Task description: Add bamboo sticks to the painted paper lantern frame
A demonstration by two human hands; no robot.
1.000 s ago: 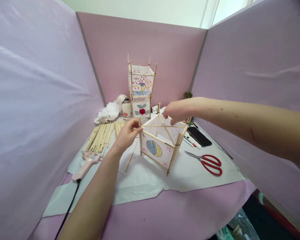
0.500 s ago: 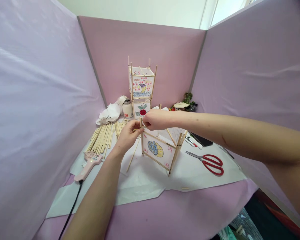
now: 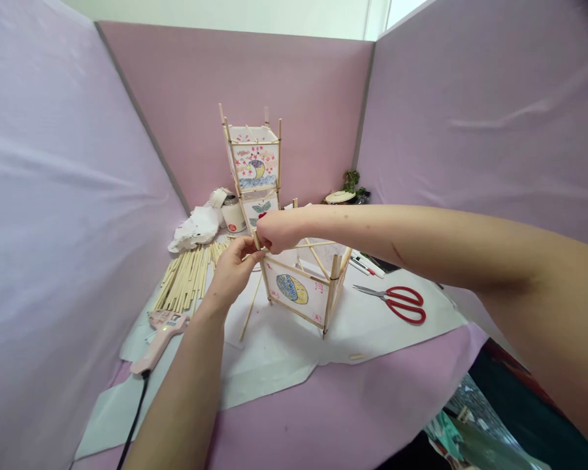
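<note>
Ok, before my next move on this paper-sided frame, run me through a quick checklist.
1. Left hand holding the paper-sided frame at its left corner: ok.
2. Right hand at that same corner: ok, though its exact grip is hidden.
3. Scissors apart from the frame: ok, lying on the white sheet to its right.
4. Pink corded tool clear of the left forearm: cannot tell; they appear side by side in this view.
5. Taller tower clear of the right hand: cannot tell; the hand overlaps it in view.
</note>
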